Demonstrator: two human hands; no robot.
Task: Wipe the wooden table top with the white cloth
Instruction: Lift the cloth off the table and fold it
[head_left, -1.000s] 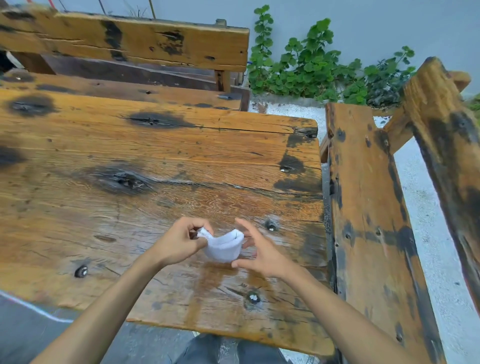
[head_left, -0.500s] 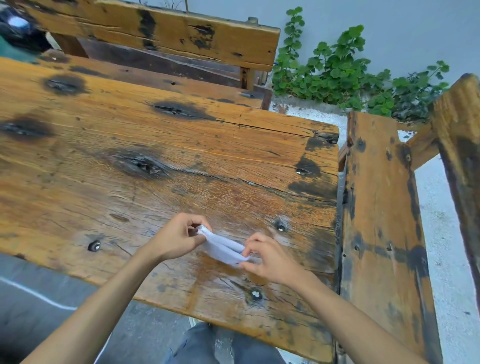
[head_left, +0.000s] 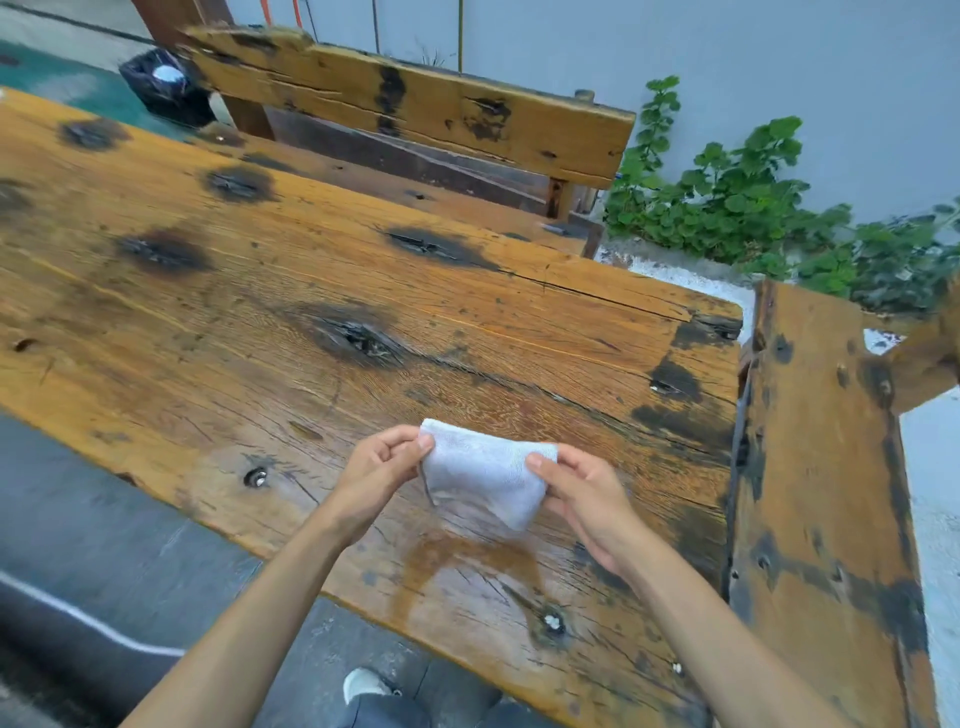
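Outdoors, L hand (head_left: 375, 464) & R hand (head_left: 584, 489) each pinch an edge of the white cloth (head_left: 480, 475), stretched between them above the wooden table top (head_left: 291, 322) (a wet patch (head_left: 457, 561) just below the hands).

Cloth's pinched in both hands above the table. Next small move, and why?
Probably lower the white cloth flat onto the wooden table top. The left hand and right hand pinch its top corners, so it hangs folded, seemingly not yet pressed to the wood.
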